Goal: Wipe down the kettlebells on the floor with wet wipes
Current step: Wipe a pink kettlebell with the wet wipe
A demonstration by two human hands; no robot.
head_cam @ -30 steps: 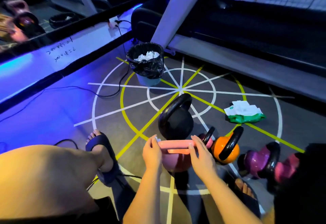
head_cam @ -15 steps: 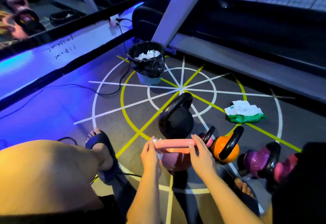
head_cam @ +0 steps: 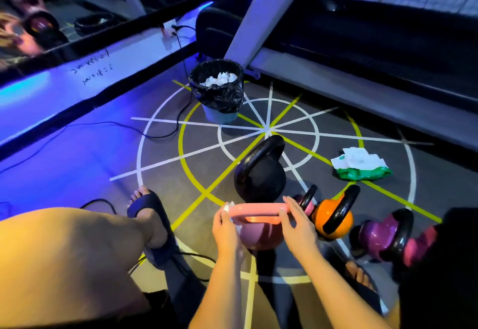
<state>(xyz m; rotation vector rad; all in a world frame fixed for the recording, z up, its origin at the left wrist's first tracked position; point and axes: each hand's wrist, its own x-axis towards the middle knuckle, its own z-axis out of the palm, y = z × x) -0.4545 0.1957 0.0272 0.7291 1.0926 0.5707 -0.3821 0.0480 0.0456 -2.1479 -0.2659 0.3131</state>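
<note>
Left grip (head_cam: 226, 227) lower, snug around wipe (head_cam: 237, 227) and handle (head_cam: 256, 209).

Open floor (head_cam: 160, 163) lies left of the black kettlebell (head_cam: 261, 173). To the right, the orange kettlebell (head_cam: 333, 221) and purple kettlebell (head_cam: 375, 235) crowd close; the bin (head_cam: 219, 95) stands beyond.

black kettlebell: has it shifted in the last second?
No. The black kettlebell stands just right of the same yellow floor line, with its handle just below the painted hub, as before.
</note>
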